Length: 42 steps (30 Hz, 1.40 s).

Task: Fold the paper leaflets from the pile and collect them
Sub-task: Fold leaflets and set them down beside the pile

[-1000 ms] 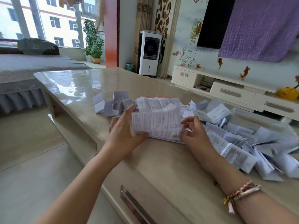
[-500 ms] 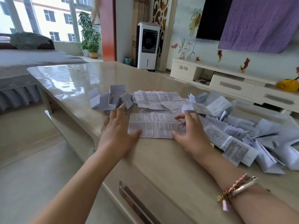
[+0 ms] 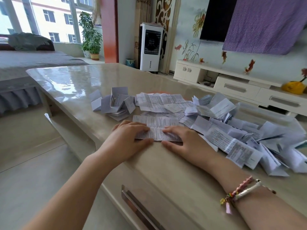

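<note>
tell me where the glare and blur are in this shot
Head view: window glare washes the far left of the glossy table; the leaflet under the left hand and right hand shows print too soft to read; the pile smears toward the right edge; straight lines bow from the wide lens.

Leaflet print too blurred

1 head-worn camera looks forward and down along the person's arms, close over the bench, its wide angle also taking in the room beyond.
</note>
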### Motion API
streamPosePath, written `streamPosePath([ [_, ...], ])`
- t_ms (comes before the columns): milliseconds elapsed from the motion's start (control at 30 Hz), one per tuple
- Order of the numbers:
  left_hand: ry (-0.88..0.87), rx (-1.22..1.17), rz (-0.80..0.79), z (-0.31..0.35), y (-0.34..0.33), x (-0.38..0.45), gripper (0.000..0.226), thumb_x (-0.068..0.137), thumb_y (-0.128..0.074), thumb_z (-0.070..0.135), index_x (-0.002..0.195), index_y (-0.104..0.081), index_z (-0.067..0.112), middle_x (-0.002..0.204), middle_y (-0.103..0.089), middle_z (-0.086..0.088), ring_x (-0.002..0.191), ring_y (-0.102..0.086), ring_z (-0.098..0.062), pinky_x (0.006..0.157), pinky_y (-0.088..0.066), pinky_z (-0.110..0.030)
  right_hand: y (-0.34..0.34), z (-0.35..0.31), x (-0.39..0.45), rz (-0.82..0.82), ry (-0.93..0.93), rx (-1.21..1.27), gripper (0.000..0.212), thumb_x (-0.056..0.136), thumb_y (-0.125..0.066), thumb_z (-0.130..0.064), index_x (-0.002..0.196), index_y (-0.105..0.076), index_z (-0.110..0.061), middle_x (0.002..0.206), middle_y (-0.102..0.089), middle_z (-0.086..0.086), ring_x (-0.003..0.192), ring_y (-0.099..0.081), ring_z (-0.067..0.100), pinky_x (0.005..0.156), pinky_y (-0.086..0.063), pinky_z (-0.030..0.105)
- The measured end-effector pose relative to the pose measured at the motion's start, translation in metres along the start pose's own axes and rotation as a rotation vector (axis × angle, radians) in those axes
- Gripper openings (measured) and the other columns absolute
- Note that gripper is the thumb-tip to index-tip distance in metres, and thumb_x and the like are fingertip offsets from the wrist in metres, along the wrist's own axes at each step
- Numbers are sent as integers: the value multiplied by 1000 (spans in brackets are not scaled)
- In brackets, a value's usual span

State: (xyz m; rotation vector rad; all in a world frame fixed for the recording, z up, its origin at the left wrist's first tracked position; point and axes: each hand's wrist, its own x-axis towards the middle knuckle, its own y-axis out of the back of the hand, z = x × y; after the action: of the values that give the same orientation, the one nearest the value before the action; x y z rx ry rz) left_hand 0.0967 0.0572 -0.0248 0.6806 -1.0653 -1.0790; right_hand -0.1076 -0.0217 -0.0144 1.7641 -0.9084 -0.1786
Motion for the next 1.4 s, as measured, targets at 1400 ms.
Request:
streamPosePath([
  [1400, 404, -141, 160, 12, 1, 6, 47, 86, -61, 52, 123, -49, 26, 107, -65, 2, 109, -53, -21, 96, -38, -37, 2, 11, 16, 203, -423, 195, 36, 84, -65, -50, 80, -54, -16, 72, -58, -3, 68, -53, 13, 58, -36, 28],
])
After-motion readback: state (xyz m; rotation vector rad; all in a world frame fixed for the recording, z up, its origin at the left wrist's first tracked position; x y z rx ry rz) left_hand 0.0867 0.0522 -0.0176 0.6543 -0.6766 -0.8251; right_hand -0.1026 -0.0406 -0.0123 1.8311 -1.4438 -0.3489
